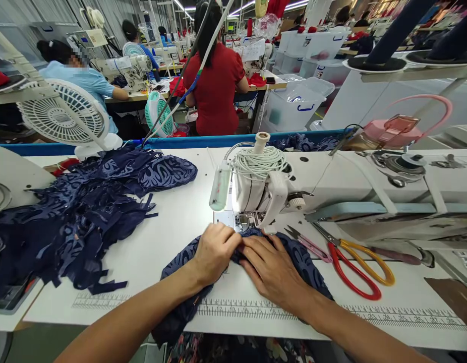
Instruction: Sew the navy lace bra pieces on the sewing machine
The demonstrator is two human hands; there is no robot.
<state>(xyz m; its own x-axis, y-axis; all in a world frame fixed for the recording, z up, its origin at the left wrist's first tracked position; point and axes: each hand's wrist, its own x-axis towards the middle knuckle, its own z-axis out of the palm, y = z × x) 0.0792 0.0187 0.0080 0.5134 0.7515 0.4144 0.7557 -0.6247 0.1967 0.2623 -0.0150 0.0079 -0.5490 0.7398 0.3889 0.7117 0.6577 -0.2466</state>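
Note:
Navy fabric with a raised swirling pattern (pixel 307 257) lies curved under the presser foot (pixel 243 222) of a white sewing machine (pixel 252 189). My left hand (pixel 214 254) is closed on the edge of this fabric, just in front of the foot. Close beside it, my right hand (pixel 269 264) rests on the cloth with its fingers stretched out and somewhat apart, their tips near the left thumb. Part of the fabric hangs over the table's front edge below my left forearm. Both hands hide the stretch of cloth between them.
Right of the fabric lie pink-handled thread snips (pixel 311 247) and scissors with red and yellow handles (pixel 356 272). A heap of navy pieces (pixel 93 217) covers the left side. A printed ruler (pixel 248 308) runs along the front. Behind are a white fan (pixel 65 113) and co-workers at machines.

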